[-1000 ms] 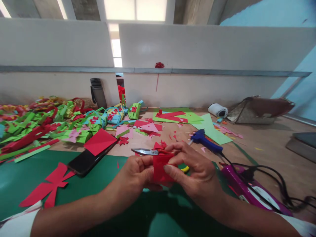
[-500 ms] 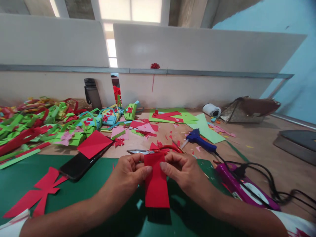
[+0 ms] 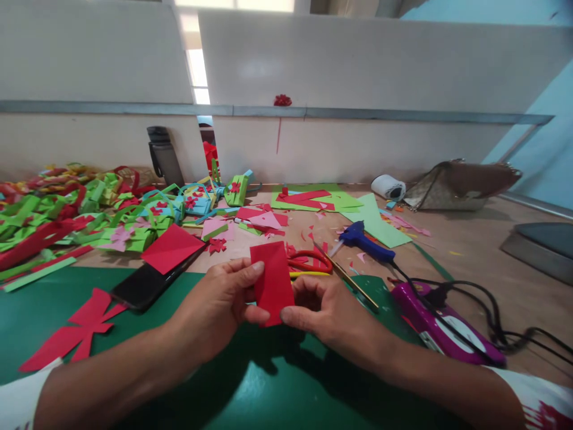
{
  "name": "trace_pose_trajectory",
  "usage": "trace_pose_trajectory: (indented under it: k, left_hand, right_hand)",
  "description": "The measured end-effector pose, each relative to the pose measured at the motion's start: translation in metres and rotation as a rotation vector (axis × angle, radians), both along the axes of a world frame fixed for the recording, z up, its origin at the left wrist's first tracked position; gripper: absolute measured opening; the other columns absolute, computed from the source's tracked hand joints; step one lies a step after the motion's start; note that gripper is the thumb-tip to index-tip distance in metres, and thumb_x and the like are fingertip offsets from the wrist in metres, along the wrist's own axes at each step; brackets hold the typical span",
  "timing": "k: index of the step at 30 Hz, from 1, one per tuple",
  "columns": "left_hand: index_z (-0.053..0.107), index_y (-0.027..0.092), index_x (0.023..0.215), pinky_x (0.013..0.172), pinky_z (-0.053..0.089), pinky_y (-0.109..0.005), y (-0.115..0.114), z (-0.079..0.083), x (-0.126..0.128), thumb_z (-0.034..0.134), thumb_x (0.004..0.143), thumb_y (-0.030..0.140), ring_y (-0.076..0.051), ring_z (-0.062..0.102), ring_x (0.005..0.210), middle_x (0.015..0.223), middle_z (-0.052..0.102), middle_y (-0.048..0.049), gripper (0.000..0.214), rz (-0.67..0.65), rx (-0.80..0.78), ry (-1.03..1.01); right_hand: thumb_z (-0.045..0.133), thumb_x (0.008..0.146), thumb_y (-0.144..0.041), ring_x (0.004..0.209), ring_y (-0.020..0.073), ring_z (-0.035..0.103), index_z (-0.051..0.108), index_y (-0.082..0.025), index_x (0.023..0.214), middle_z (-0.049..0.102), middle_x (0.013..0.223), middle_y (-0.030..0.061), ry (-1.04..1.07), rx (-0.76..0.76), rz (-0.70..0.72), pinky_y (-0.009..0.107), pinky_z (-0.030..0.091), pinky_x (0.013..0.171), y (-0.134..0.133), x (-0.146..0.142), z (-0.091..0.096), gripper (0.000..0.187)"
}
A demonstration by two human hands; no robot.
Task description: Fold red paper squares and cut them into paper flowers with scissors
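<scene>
A small red paper rectangle (image 3: 272,280) is held upright between both hands over the green cutting mat (image 3: 134,358). My left hand (image 3: 219,307) pinches its left edge with thumb and fingers. My right hand (image 3: 324,313) pinches its lower right corner. Red-handled scissors (image 3: 308,263) lie on the table just behind the paper. A blue glue gun (image 3: 364,242) lies further right.
A black phone (image 3: 145,286) under a red paper square (image 3: 172,248) lies left. A red bow cutout (image 3: 76,328) sits on the mat. Piles of green and red paper crafts (image 3: 80,215) fill the left. A purple device (image 3: 443,325) with black cords, a tape roll (image 3: 388,187) and a bag (image 3: 461,185) are right.
The red paper hung down long from both hands half a second ago; now it is turned up and tilted, looking shorter. The scissors show more fully behind it.
</scene>
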State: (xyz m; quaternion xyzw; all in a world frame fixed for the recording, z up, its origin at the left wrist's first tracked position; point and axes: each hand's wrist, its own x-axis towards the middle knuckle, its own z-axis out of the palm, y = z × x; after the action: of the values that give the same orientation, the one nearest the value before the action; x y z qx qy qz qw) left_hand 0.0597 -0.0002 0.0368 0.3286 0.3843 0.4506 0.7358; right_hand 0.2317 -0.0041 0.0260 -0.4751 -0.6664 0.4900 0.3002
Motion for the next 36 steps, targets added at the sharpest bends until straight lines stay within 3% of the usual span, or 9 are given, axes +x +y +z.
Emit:
trace_pose_trajectory:
  k: [4, 10, 12, 15, 17, 19, 24, 28, 36]
  left_hand:
    - [0.062, 0.012, 0.078, 0.041, 0.054, -0.02, 0.003, 0.004, 0.0, 0.053, 0.083, 0.007, -0.013, 0.063, 0.053, 0.065, 0.063, -0.0015, 0.012, 0.015, -0.027, -0.068]
    - [0.066, 0.014, 0.079, 0.056, 0.059, -0.023, 0.003, -0.003, -0.003, 0.065, 0.079, 0.014, -0.012, 0.065, 0.057, 0.071, 0.068, -0.0013, 0.001, 0.114, 0.123, 0.038]
    - [0.07, 0.017, 0.085, 0.07, 0.059, -0.03, -0.005, -0.006, -0.008, 0.068, 0.078, 0.023, -0.019, 0.069, 0.075, 0.085, 0.072, -0.0052, 0.009, 0.106, 0.314, 0.219]
    - [0.076, 0.028, 0.083, 0.093, 0.049, -0.039, -0.02, -0.009, -0.019, 0.066, 0.08, 0.024, -0.027, 0.064, 0.103, 0.106, 0.072, -0.0064, 0.011, 0.022, 0.87, 0.477]
    - [0.07, 0.038, 0.106, 0.099, 0.043, -0.039, -0.028, -0.012, -0.024, 0.062, 0.083, 0.019, -0.026, 0.058, 0.114, 0.117, 0.067, -0.0045, 0.031, -0.143, 1.127, 0.583]
    - [0.058, 0.039, 0.123, 0.102, 0.039, -0.039, -0.032, -0.015, -0.025, 0.054, 0.088, 0.019, -0.025, 0.051, 0.122, 0.123, 0.062, -0.0063, 0.04, -0.233, 1.25, 0.66]
    - [0.058, 0.032, 0.123, 0.104, 0.036, -0.042, -0.035, -0.025, -0.018, 0.039, 0.094, 0.026, -0.024, 0.049, 0.124, 0.119, 0.064, -0.0093, 0.035, -0.23, 1.224, 0.699]
    - [0.059, 0.031, 0.123, 0.104, 0.035, -0.039, -0.032, -0.032, -0.016, 0.04, 0.093, 0.026, -0.024, 0.05, 0.123, 0.118, 0.065, -0.0093, 0.035, -0.278, 1.208, 0.696]
    - [0.056, 0.027, 0.127, 0.101, 0.038, -0.039, -0.031, -0.03, -0.012, 0.038, 0.094, 0.019, -0.026, 0.05, 0.122, 0.115, 0.064, -0.0133, 0.038, -0.316, 1.409, 0.726]
  right_hand:
    - [0.06, 0.074, -0.02, 0.046, 0.0088, 0.035, 0.054, -0.017, 0.052, 0.046, 0.048, -0.0056, -0.022, -0.049, 0.048, 0.022, 0.025, 0.043, -0.002, -0.001, -0.002, 0.022]
    - [0.056, 0.075, -0.012, 0.052, 0.0108, 0.049, 0.059, -0.016, 0.062, 0.056, 0.056, -0.0031, 0.08, -0.065, 0.025, 0.022, 0.035, 0.049, -0.001, 0.0, -0.006, 0.013]
    - [0.058, 0.078, -0.018, 0.054, 0.011, 0.052, 0.059, -0.017, 0.07, 0.057, 0.06, -0.0029, 0.167, -0.079, -0.015, 0.022, 0.04, 0.053, 0.003, 0.002, -0.01, 0.008]
    - [0.05, 0.087, -0.041, 0.057, 0.0123, 0.058, 0.056, -0.018, 0.088, 0.059, 0.067, -0.0017, 0.321, -0.128, -0.063, 0.025, 0.045, 0.058, 0.012, 0.005, -0.016, 0.025]
    - [0.04, 0.089, -0.053, 0.058, 0.0132, 0.059, 0.056, -0.017, 0.088, 0.059, 0.066, -0.0003, 0.387, -0.155, -0.052, 0.026, 0.046, 0.059, 0.017, 0.007, -0.018, 0.04]
    - [0.042, 0.088, -0.057, 0.057, 0.0123, 0.057, 0.058, -0.016, 0.077, 0.057, 0.063, -0.0001, 0.408, -0.169, -0.003, 0.025, 0.045, 0.059, 0.017, 0.009, -0.017, 0.045]
    - [0.066, 0.077, -0.038, 0.054, 0.0089, 0.042, 0.058, -0.015, 0.063, 0.05, 0.058, -0.0044, 0.356, -0.121, 0.03, 0.021, 0.035, 0.054, 0.011, 0.009, -0.008, 0.028]
    - [0.064, 0.075, -0.027, 0.053, 0.0091, 0.04, 0.057, -0.017, 0.06, 0.048, 0.056, -0.006, 0.303, -0.101, -0.016, 0.022, 0.034, 0.052, 0.01, 0.009, -0.007, 0.019]
    - [0.058, 0.072, -0.02, 0.052, 0.0088, 0.031, 0.05, -0.019, 0.059, 0.038, 0.054, -0.0084, 0.244, -0.072, -0.003, 0.022, 0.026, 0.049, 0.007, 0.009, -0.006, 0.016]
